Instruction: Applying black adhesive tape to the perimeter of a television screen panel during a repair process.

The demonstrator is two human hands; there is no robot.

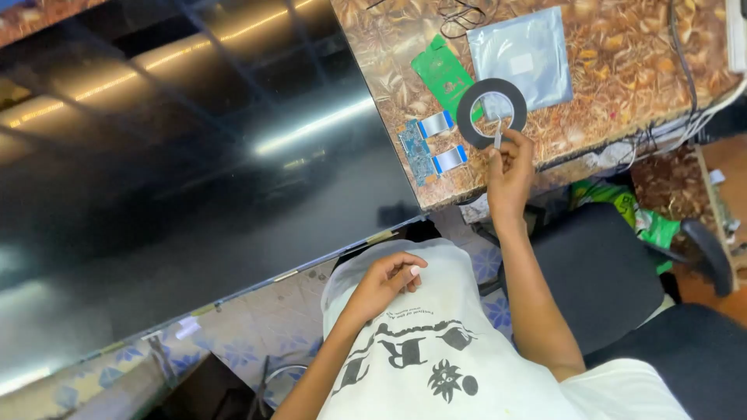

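My right hand (pixel 510 175) is raised over the table edge, pinching a small thin grey tool or tape end just below a black tape roll (pixel 491 113) that lies on the patterned table (pixel 622 70). My left hand (pixel 387 281) rests with curled fingers on a white bag with black print (pixel 436 350) on my lap, gripping its top. A small blue circuit board with two flat ribbon cables (pixel 428 148) sits left of the roll, and a green circuit board (pixel 443 74) lies behind it.
A large black glossy screen panel (pixel 179 179) fills the left, leaning past the table. A silver antistatic bag (pixel 525 54) lies behind the roll. Cables (pixel 685 70) run along the table's right side. A black chair (pixel 615 272) and green packaging (pixel 622 206) are below.
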